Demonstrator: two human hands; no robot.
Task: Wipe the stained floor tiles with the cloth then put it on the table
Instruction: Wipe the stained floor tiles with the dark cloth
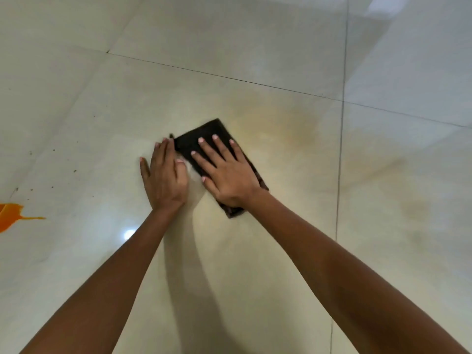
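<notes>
Head view: I saw glossy pale floor tiles point(255, 47), yellow smears point(301, 129), orange spill point(10, 215) left. Dark cloth point(204, 132) lay under the right hand point(229, 180), fingers spread, pressing; left hand point(164, 182) flat beside, maybe touching its edge.

A single wide-angle camera is riding on the person's head, facing forward and tilting steeply down at the glossy cream tiled floor point(255, 60), which is filling the whole picture. Both bare forearms are reaching in from the bottom corners. The left hand point(163, 177) and the right hand point(229, 177) are meeting near the centre, close below the lens. The thin dark grout lines point(341, 149) are running slantwise across the view.
</notes>
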